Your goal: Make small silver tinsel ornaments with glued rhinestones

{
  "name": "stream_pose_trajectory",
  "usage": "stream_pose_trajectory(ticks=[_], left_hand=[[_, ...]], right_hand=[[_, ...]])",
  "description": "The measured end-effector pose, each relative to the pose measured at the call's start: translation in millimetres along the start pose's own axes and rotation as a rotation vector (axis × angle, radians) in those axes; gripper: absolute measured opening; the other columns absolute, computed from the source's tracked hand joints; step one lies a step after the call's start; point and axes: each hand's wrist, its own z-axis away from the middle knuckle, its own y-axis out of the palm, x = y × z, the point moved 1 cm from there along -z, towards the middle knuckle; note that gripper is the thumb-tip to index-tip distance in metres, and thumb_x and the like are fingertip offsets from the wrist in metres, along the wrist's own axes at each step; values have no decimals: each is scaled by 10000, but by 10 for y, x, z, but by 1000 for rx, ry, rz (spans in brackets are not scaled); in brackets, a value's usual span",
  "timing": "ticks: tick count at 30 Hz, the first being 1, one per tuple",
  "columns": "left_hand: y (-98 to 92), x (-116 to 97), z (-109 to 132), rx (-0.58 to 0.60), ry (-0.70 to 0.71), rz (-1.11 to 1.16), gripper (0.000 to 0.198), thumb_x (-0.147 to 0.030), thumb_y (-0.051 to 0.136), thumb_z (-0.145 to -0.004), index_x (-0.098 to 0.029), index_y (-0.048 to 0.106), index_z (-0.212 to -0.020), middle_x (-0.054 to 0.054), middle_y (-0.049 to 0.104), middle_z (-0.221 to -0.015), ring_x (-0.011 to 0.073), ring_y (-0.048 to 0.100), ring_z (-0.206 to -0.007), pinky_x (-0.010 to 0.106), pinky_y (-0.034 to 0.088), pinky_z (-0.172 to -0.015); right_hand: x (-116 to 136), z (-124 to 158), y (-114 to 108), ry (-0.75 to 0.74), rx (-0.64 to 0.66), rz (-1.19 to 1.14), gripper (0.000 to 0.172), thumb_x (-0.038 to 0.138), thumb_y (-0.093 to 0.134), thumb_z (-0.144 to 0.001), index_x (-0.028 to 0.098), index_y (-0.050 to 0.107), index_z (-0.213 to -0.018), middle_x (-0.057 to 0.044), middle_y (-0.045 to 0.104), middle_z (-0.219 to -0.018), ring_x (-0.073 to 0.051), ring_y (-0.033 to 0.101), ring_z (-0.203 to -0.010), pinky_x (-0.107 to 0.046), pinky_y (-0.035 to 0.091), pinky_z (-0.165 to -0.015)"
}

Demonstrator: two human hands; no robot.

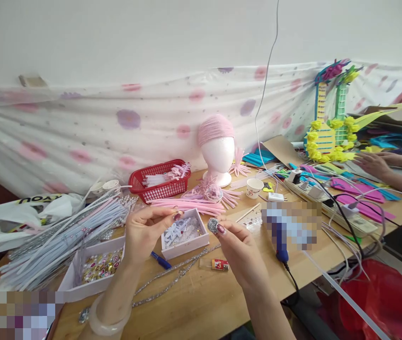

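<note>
Between the thumb and fingers of my right hand point(239, 250) is a small round silver glittery ornament point(213, 225). My left hand point(144, 231) is closed in a pinch to the left of it; whatever is between those fingertips is too small to make out. Under and between the hands sits a white box point(186, 247) with pale pipe-cleaner pieces and small beads. A silver rhinestone chain point(172, 272) lies on the table below, near a lighter point(219, 265) and a blue pen point(161, 260).
At the left are pale pipe cleaners point(66, 236) and a box of gems point(102, 264). Behind stand a red basket point(160, 189), a foam head point(218, 153) and a paper cup point(254, 188). On the right lie a partly blurred blue tool point(281, 252), power strips point(331, 208) and another person's hands point(374, 165).
</note>
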Motion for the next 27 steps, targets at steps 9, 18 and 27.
stream_pose_trajectory(ticks=[9,18,27], left_hand=[[217,11,98,-84,-169,306,229,-183,924,-509,-212,810,-706,25,796,-682,171,771,-644,225,627,-707],[280,33,368,-127,-278,362,258,-252,953,-492,-181,787,-676,35,792,-683,168,762,-663,273,627,-760],[322,273,871,-107,-365,388,226,-271,918,-556,-172,781,-706,62,802,-724,218,778,-759,361,620,-859]], right_hand=[[32,83,-80,9,37,-22,158,394,868,-674,259,800,-722,-24,656,-844,-192,559,-860,-324,442,-831],[-7,250,-197,91,32,-44,203,411,897,-636,252,801,-719,-35,708,-857,-208,599,-877,-355,447,-864],[-152,545,-243,133,41,-30,176,377,891,-645,241,792,-695,-7,664,-830,-175,560,-843,-318,425,-844]])
